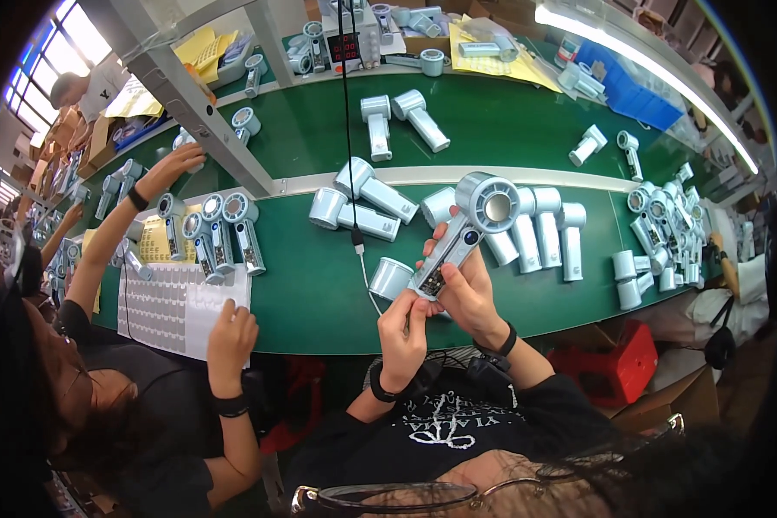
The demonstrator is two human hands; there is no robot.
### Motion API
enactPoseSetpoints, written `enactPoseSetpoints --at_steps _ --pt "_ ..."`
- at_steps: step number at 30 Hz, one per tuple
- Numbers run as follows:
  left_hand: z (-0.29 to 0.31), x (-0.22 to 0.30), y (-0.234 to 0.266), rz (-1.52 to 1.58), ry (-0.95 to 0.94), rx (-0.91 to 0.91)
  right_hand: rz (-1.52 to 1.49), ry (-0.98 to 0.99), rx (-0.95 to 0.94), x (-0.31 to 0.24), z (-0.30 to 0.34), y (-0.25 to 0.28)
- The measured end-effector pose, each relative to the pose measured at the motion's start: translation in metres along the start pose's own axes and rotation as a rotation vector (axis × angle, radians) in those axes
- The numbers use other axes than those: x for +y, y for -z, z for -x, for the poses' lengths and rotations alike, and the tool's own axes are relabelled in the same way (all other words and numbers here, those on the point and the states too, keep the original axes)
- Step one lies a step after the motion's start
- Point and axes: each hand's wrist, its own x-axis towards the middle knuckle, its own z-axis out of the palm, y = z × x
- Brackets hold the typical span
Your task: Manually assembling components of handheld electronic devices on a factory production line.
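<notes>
A pale blue handheld fan (449, 255) is held up before me, tilted, its round head at the upper right. The handle is uncovered on my side, and a circuit board shows inside. My right hand (470, 298) wraps round that handle. At its lower end, the fingers of my left hand (401, 337) are pinched together. A white cable (364, 272) hangs from a black cord (348, 129) and runs down to these left fingertips; its far end is hidden there. Just left of the handle lies another fan (391, 278), partly covered by my hands.
Several fans (546, 229) lie right of centre on the green table (319, 298), with a pile (665, 216) farther right. A raised rail (492, 177) crosses the table. At left, a co-worker's arm (104, 233) reaches over a white tray (160, 302). A red stool (609, 363) stands below.
</notes>
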Motion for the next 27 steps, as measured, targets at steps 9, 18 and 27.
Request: enactPoseSetpoints --at_steps 9,18,27 --pt "-0.012 -0.01 0.026 0.023 -0.152 -0.008 0.627 0.01 -0.493 -0.031 -0.042 0.022" --pt "-0.016 -0.03 0.055 0.314 -0.125 0.206 1.847 -0.452 -0.046 0.01 -0.252 0.12" --pt "-0.018 -0.029 0.051 0.224 -0.156 0.192 1.828 -0.912 0.269 0.037 -0.281 0.116"
